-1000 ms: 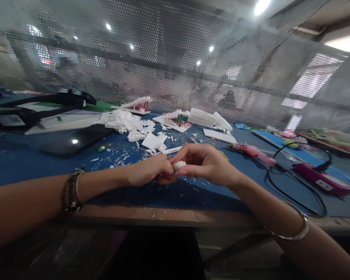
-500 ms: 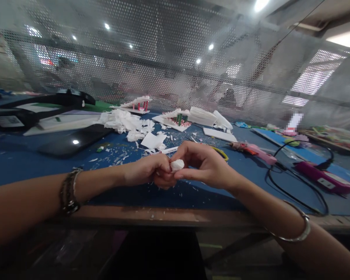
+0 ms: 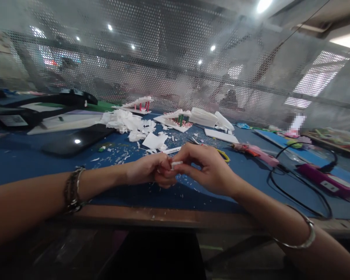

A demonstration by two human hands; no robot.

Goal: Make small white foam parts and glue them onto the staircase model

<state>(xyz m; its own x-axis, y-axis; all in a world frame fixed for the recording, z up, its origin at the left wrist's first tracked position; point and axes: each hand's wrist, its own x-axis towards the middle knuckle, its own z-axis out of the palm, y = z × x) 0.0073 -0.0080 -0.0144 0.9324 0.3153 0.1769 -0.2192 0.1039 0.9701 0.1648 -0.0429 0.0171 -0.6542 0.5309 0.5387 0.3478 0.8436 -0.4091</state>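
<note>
Both of my hands meet above the near edge of the blue table point(image 3: 23, 163). My left hand point(image 3: 147, 172) is curled into a fist, its fingertips pressed against a small white piece point(image 3: 175, 164). My right hand point(image 3: 205, 167) pinches the same white piece from the other side with thumb and fingers bent. Only a thin sliver of the piece shows between the fingers. Small white scraps point(image 3: 121, 157) lie scattered on the table beneath and behind my hands.
A heap of torn white paper point(image 3: 125, 122) and little foam models point(image 3: 177, 119) lie at mid table. A dark tablet point(image 3: 76, 142) lies to the left, a pink glue gun point(image 3: 253, 151) and a black cable point(image 3: 297, 186) to the right. A perforated screen point(image 3: 175, 66) closes the far side.
The white piece showed as a rounded lump between my fingers half a second ago; now my fingers cover most of it. Both hands stayed in about the same place.
</note>
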